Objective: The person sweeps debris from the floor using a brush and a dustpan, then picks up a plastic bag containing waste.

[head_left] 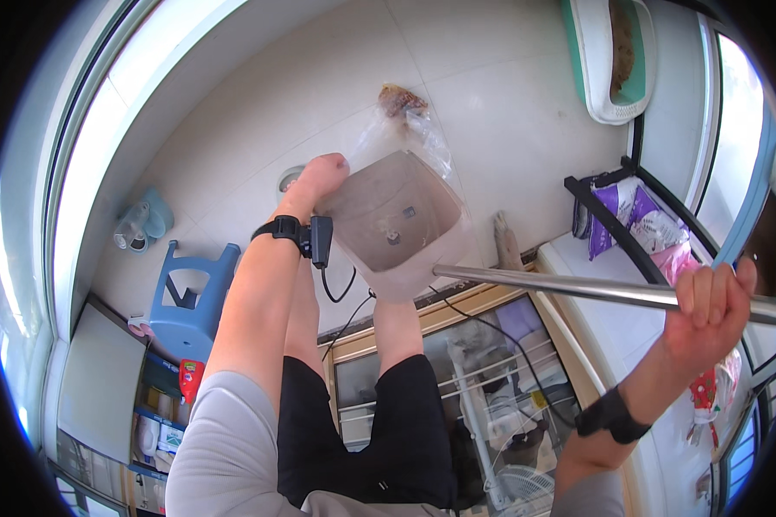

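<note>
Over the floor between my arms, my left hand (324, 176) grips the upper left rim of a translucent plastic box (394, 213). The box looks open at the top and has small stickers at its bottom. My right hand (711, 304), out at the right, is closed around a shiny metal pole (569, 284), whose near end reaches the box's lower right side; whether they touch I cannot tell. Beyond the box, a clear plastic bag (427, 139) with something brown in it lies on the tiles. A small round grey bowl (290, 178) is partly hidden behind my left hand.
A blue plastic stool (191, 323) stands at the left, near a light blue container (158, 213). A litter tray (643, 77) is at the upper right, and purple packages (621, 207) lie below it. Thin black cables (504, 336) run near my legs. Glass-fronted shelving is behind me.
</note>
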Available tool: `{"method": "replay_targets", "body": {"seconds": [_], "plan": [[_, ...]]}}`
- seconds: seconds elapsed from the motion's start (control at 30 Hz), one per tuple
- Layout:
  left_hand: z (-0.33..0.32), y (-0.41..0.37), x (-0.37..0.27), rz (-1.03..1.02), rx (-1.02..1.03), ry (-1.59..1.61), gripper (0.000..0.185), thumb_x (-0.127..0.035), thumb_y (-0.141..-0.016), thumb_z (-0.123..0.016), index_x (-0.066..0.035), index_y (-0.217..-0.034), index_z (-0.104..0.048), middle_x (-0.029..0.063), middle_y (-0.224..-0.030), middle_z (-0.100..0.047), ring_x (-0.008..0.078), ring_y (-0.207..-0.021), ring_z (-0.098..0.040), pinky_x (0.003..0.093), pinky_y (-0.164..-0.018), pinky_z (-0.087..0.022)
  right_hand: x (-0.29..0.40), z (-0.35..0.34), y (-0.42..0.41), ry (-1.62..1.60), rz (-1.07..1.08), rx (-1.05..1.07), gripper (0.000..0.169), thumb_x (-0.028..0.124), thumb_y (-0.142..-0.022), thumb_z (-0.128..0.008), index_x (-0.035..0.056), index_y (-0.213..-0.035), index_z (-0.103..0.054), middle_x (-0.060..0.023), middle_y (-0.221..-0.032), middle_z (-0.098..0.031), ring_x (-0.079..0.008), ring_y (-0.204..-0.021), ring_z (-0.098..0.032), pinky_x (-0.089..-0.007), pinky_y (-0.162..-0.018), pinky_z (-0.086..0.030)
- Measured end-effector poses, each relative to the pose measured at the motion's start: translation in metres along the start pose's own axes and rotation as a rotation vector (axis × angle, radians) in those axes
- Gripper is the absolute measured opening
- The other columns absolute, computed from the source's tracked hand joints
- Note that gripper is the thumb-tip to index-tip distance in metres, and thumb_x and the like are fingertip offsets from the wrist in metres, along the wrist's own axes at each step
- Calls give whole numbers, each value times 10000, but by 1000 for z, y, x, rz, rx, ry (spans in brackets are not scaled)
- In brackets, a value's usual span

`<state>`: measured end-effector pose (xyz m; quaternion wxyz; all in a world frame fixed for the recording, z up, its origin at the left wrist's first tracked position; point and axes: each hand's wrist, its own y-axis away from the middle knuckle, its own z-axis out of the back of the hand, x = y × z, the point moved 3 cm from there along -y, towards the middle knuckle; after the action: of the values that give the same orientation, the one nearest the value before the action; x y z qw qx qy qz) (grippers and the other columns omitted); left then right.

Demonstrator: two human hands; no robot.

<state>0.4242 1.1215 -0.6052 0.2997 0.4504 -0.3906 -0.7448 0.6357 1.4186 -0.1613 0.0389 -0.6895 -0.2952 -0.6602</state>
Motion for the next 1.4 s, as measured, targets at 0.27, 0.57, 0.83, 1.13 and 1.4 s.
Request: {"method": "replay_targets", "body": {"seconds": [0.27,0.57,0.83,1.13,1.4], "plan": [[10,0,-30,-22,-46,2,295,-289,-782,-508,-46,-911,-614,167,-832,-637,319,-763,-606,363,-693,-479,4,36,48,-162,45,-14,97,33,-869,-388,112,-812,-392,7,-506,-378,-92,-394,-356,-252,-416,-361],[25,12,-77,-55,-91,-48,303,-275,-791,-487,-30,-924,-608,200,-876,-623,365,-855,-584,402,-765,-466,-3,71,109,-194,135,-190,102,43,-863,-438,101,-795,-389,22,-472,-388,-76,-348,-352,-196,-350,-315],[35,23,-131,-92,-98,147,351,-336,-801,-528,-54,-997,-599,120,-838,-640,225,-788,-599,322,-733,-463,31,135,226,-177,201,-101,121,110,-777,-562,85,-839,-461,-52,-664,-473,-191,-577,-448,-378,-569,-426],[24,-10,-147,-118,-114,375,333,-324,-861,-499,-76,-1064,-593,-6,-698,-539,113,-663,-494,254,-649,-424,-65,210,274,-147,174,-145,185,179,-748,-604,104,-915,-580,-154,-867,-607,-351,-813,-557,-546,-686,-427],[22,28,-169,-115,69,789,369,-159,-909,-482,-74,-1268,-464,-34,-638,-425,77,-591,-398,216,-582,-366,-126,170,241,166,185,-507,112,34,-774,-484,77,-704,-407,-12,-590,-362,-157,-620,-405,-403,-849,-364]]}}
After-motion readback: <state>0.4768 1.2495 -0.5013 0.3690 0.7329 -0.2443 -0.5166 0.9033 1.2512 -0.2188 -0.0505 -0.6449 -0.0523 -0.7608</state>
